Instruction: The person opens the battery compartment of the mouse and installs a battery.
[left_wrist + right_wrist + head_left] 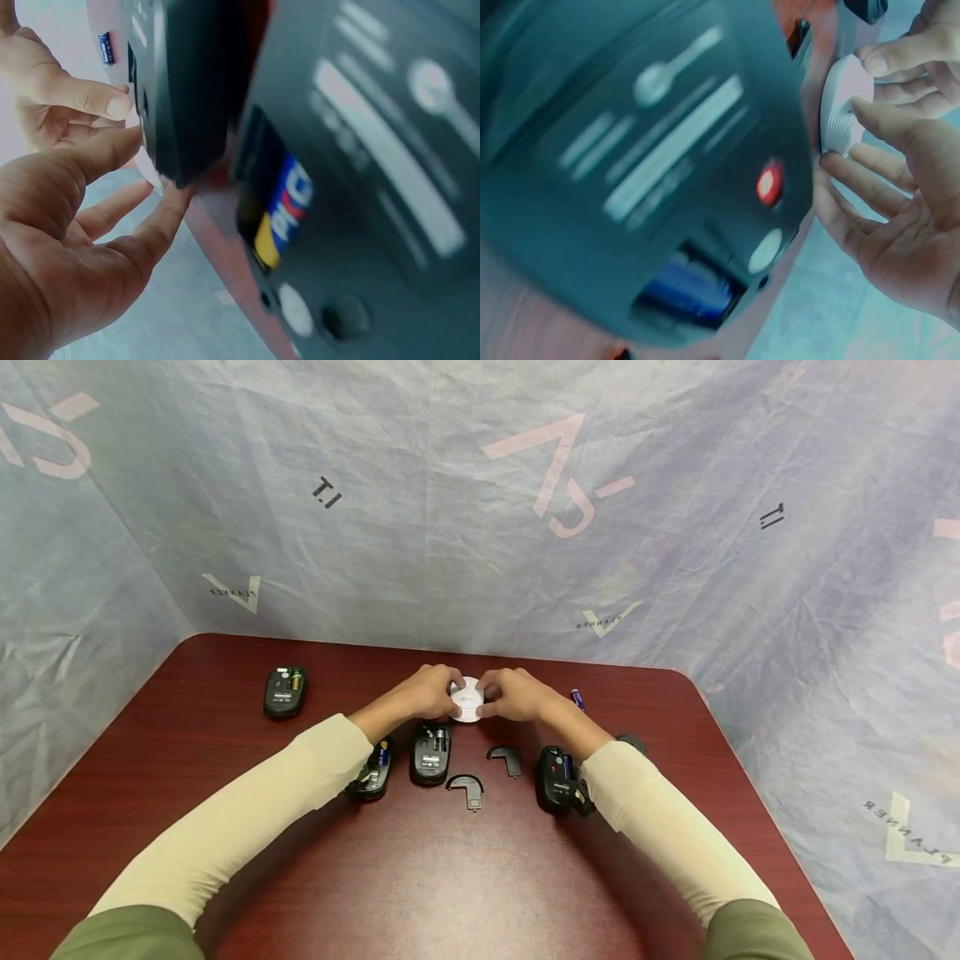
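At the far middle of the table, a white oval device [468,699] with rounded edges and a faint logo lies between both hands. My left hand [433,691] grips its left edge with bent fingers and thumb. From the other side, my right hand [520,695] pinches the right edge. Fine ribbed lines show on the device [844,109] in the right wrist view. Just in front of the left hand lies an upturned black computer mouse [431,756] with its battery bay uncovered. Two black battery covers [504,758] [468,789] rest nearer me.
More upturned black mice lie around: one far left [285,692], one by the left sleeve [375,768], one beside the right sleeve [557,777]. A blue battery [577,698] lies behind the right forearm. A printed cloth [420,527] hangs behind the red-brown table [450,885].
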{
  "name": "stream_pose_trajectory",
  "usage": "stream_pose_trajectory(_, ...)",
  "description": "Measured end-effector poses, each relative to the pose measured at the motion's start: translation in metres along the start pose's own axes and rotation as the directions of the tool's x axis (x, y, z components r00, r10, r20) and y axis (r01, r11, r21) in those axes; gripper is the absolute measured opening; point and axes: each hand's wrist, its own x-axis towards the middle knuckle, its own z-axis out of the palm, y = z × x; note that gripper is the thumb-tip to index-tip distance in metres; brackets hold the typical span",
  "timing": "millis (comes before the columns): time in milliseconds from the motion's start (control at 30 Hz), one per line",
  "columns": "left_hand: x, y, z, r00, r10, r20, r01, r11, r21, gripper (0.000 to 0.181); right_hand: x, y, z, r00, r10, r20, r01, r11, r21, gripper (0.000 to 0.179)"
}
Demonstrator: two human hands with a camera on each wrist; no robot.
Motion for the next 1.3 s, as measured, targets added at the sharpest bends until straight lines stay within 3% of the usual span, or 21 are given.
stream_pose_trajectory(100, -0.007, 0.016, 0.000, 1.000, -0.010, 0.008, 0.010, 1.000, 0.002, 0.055, -0.030, -0.033, -0.022, 0.999, 0.026, 0.031, -0.026, 0.999, 0.025, 0.051)
stream_pose_trajectory(133, -0.003, 0.012, 0.004, 1.000, 0.004, -0.004, -0.004, 1.000, 0.004, 0.054, -0.040, -0.043, -0.028, 0.999, 0.029, 0.039, -0.030, 0.999, 0.029, 0.050)
stream_pose_trajectory(167, -0.004, 0.018, 0.003, 1.000, -0.014, 0.001, 0.014, 1.000, 0.011, 0.054, -0.046, -0.048, -0.031, 0.999, 0.031, 0.037, -0.032, 0.999, 0.034, 0.049)
stream_pose_trajectory(233, 0.005, 0.009, 0.011, 1.000, 0.004, -0.013, -0.004, 1.000, 0.009, 0.054, -0.058, -0.058, -0.038, 0.998, 0.041, 0.050, -0.043, 0.998, 0.048, 0.047)
stream_pose_trajectory(267, 0.008, 0.006, 0.013, 1.000, 0.006, -0.005, -0.005, 1.000, 0.009, 0.055, -0.054, -0.046, -0.033, 0.999, 0.014, 0.039, -0.016, 0.998, 0.055, 0.047)
stream_pose_trajectory(333, 0.020, -0.005, 0.019, 1.000, 0.013, 0.002, -0.013, 1.000, 0.004, 0.056, -0.056, -0.044, -0.034, 0.999, 0.009, 0.038, -0.011, 0.999, 0.053, 0.047)
stream_pose_trajectory(500, 0.016, -0.001, 0.018, 1.000, -0.021, 0.006, 0.021, 1.000, -0.002, 0.069, -0.047, -0.027, -0.028, 1.000, 0.008, 0.022, -0.009, 1.000, 0.027, 0.054)
stream_pose_trajectory(567, 0.020, -0.006, 0.021, 0.999, -0.038, 0.000, 0.038, 0.999, -0.002, 0.075, -0.036, -0.010, -0.019, 1.000, 0.015, 0.023, -0.015, 0.999, 0.035, 0.068)
stream_pose_trajectory(600, 0.024, -0.009, 0.022, 0.999, -0.048, 0.005, 0.048, 0.999, -0.002, 0.079, -0.037, -0.012, -0.018, 0.999, 0.023, 0.023, -0.024, 0.999, 0.037, 0.071)
stream_pose_trajectory(633, 0.027, -0.012, 0.024, 0.998, -0.055, 0.011, 0.054, 0.999, 0.005, 0.082, -0.028, 0.003, -0.010, 1.000, 0.008, 0.019, -0.008, 0.999, 0.040, 0.077)
stream_pose_trajectory(733, 0.043, -0.027, 0.033, 0.999, -0.051, 0.009, 0.050, 0.998, 0.031, 0.086, -0.028, 0.000, -0.008, 0.998, 0.021, 0.054, -0.023, 0.999, 0.041, 0.089)
stream_pose_trajectory(933, 0.048, -0.029, 0.035, 0.999, -0.054, 0.001, 0.054, 0.998, 0.042, 0.084, -0.014, 0.019, 0.005, 1.000, -0.020, 0.022, 0.020, 1.000, -0.015, 0.090)
stream_pose_trajectory(1133, 0.041, -0.024, 0.031, 0.999, -0.037, 0.016, 0.037, 0.999, -0.008, 0.081, -0.045, -0.035, -0.023, 0.997, 0.018, 0.078, -0.017, 1.000, -0.012, 0.080)
stream_pose_trajectory(1300, 0.030, -0.015, 0.025, 1.000, -0.009, -0.002, 0.009, 0.999, -0.044, 0.074, -0.063, -0.055, -0.032, 0.998, 0.035, 0.060, -0.035, 0.999, -0.003, 0.075)
